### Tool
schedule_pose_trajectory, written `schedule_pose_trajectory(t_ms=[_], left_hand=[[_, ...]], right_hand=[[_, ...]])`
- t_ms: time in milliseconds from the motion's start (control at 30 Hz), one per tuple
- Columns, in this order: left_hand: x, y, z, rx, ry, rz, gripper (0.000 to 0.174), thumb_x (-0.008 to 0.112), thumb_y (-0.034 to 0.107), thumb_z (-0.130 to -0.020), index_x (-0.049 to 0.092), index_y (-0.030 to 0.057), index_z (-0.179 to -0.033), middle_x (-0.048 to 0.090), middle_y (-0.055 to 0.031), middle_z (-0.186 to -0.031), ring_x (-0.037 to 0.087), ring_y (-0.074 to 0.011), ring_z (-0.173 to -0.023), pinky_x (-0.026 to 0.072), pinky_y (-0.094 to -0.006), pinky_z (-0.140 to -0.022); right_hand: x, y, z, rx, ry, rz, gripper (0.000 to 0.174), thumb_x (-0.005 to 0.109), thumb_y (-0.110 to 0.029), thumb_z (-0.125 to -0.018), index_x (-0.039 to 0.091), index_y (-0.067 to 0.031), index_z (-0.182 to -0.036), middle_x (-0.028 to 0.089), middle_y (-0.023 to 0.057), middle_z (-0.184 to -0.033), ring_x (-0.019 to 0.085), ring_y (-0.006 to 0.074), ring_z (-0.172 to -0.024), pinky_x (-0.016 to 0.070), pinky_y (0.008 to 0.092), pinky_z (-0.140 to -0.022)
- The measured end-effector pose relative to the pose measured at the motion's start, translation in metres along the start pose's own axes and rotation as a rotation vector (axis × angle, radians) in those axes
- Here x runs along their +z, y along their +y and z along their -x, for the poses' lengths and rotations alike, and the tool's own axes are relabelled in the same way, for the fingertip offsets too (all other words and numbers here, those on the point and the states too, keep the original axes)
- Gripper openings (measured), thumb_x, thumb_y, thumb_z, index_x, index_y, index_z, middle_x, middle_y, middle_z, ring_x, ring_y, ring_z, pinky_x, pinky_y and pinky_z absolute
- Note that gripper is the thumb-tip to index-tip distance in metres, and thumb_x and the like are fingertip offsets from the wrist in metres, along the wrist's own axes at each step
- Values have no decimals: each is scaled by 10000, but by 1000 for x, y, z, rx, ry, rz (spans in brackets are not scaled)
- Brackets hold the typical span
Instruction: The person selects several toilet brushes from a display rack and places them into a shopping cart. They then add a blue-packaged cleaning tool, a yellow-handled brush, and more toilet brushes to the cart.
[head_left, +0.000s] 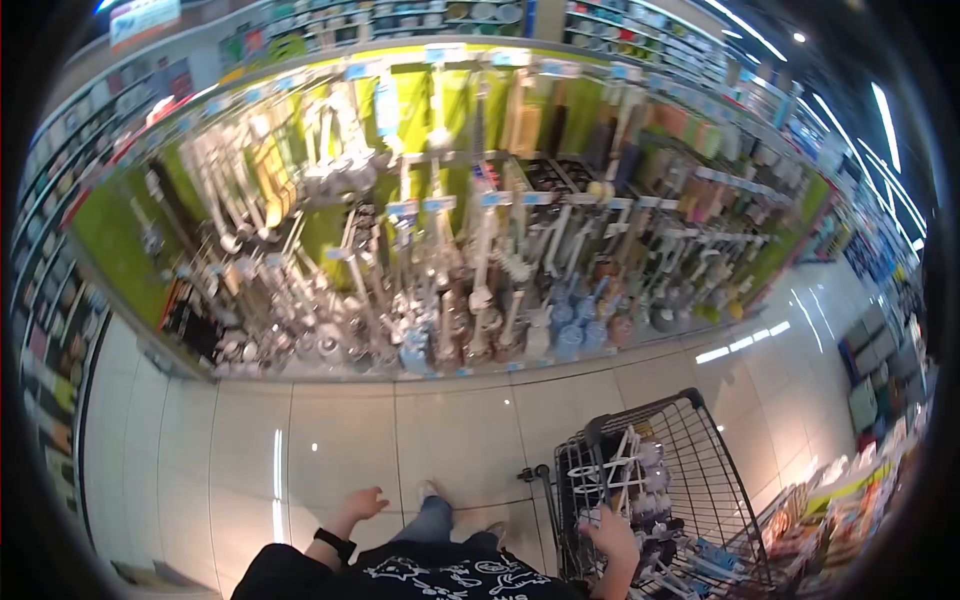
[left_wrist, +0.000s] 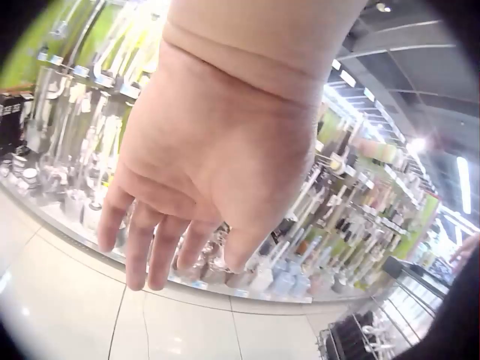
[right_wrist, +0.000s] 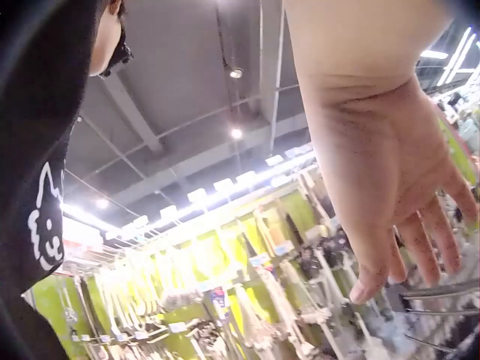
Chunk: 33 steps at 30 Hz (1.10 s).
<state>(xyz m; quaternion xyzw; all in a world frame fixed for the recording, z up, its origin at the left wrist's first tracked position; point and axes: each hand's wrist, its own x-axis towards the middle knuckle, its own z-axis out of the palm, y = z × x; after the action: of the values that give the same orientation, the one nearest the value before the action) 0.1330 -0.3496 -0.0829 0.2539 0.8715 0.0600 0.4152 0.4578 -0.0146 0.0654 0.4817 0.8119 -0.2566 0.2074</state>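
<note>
My left hand [head_left: 368, 503] hangs in front of my body over the tiled floor, a dark band on its wrist. In the left wrist view its palm [left_wrist: 214, 146] faces the camera, and the loosely extended fingers hold nothing. At the near side of a black wire shopping cart [head_left: 722, 450], my right hand [head_left: 612, 540] overlaps the cart in the head view. The right wrist view shows that hand's fingers [right_wrist: 420, 244] spread and relaxed, close to the cart's edge. Inside the cart lie white plastic hangers [head_left: 622, 470] and several packaged goods.
A long shelf display [head_left: 470, 240] of brushes, mops and other cleaning tools stands ahead, with a green back panel. Pale floor tiles [head_left: 340, 430] lie between it and me. More stocked shelves [head_left: 50, 340] line the left, and packaged goods [head_left: 850, 510] stand right of the cart.
</note>
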Motion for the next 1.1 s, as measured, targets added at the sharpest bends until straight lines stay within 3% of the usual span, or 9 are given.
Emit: schedule_pose_trajectory(t_ms=[133, 233, 333, 533, 667, 767, 867, 1000, 1100], left_hand=[[-17, -60, 19, -53, 93, 119, 507, 507, 397, -845, 479, 22, -1186, 572, -220, -1088, 538, -345, -1037, 421, -423, -885], [-42, -97, 19, -33, 163, 212, 499, 506, 401, -847, 489, 28, -1177, 583, -212, -1070, 546, -347, -1020, 428, -418, -875], [-80, -139, 17, 5, 186, 236, 500, 504, 414, -847, 491, 39, -1177, 593, -203, -1047, 553, -343, -1004, 436, -410, -862], [-176, -227, 7, -11, 340, 338, 426, 548, 336, -849, 509, 42, -1155, 625, -172, -952, 592, -322, -917, 464, -397, -797], [-257, -256, -44, 228, 461, 459, 371, 535, 281, -863, 517, 24, -1130, 630, -143, -890, 609, -256, -825, 476, -340, -735], [-338, -230, -96, 456, 514, 616, 295, 523, 193, -871, 518, 10, -1103, 622, -94, -840, 589, -167, -761, 466, -280, -706], [-422, -174, -140, 643, 562, 825, 246, 523, 130, -869, 517, 2, -1079, 618, -55, -851, 575, -128, -749, 459, -259, -707], [-519, -105, -209, 802, 575, 892, 255, 475, 123, -907, 475, 10, -1135, 598, -78, -979, 561, -113, -870, 446, -243, -755], [-586, -63, -254, 852, 743, 828, 261, 493, 90, -895, 453, 17, -1142, 572, -82, -1054, 566, -146, -924, 454, -260, -797]], right_hand=[[-13, -61, -29, -348, 272, 47, 585, 648, -320, -752, 443, -28, -1216, 561, 198, -1094, 543, 338, -1007, 423, 424, -850], [-35, -141, -33, -447, 397, 108, 552, 655, -297, -748, 467, -21, -1188, 573, 206, -1047, 554, 344, -962, 432, 432, -814], [-21, -223, -40, -506, 418, 89, 532, 657, -291, -755, 475, -23, -1177, 569, 202, -1080, 538, 364, -1006, 434, 407, -841], [55, -349, -64, -545, 94, -45, 556, 639, -331, -776, 456, -42, -1214, 550, 227, -1104, 539, 361, -1010, 430, 415, -852], [38, -394, -57, -550, -39, -250, 562, 627, -341, -783, 448, -52, -1231, 556, 220, -1105, 537, 360, -1020, 433, 405, -849], [21, -396, -67, -369, 199, -131, 599, 661, -293, -765, 427, -56, -1263, 556, 215, -1129, 547, 336, -1042, 436, 378, -869], [13, -389, -96, -170, 224, 32, 610, 627, -365, -778, 423, -44, -1255, 560, 235, -1089, 541, 364, -1023, 444, 415, -834], [2, -407, -157, -83, 103, -72, 624, 614, -384, -779, 408, -39, -1257, 562, 253, -1070, 552, 373, -999, 445, 426, -842], [-20, -440, -217, -169, 149, 125, 630, 625, -379, -768, 406, -48, -1256, 565, 245, -1070, 554, 376, -991, 449, 429, -831]])
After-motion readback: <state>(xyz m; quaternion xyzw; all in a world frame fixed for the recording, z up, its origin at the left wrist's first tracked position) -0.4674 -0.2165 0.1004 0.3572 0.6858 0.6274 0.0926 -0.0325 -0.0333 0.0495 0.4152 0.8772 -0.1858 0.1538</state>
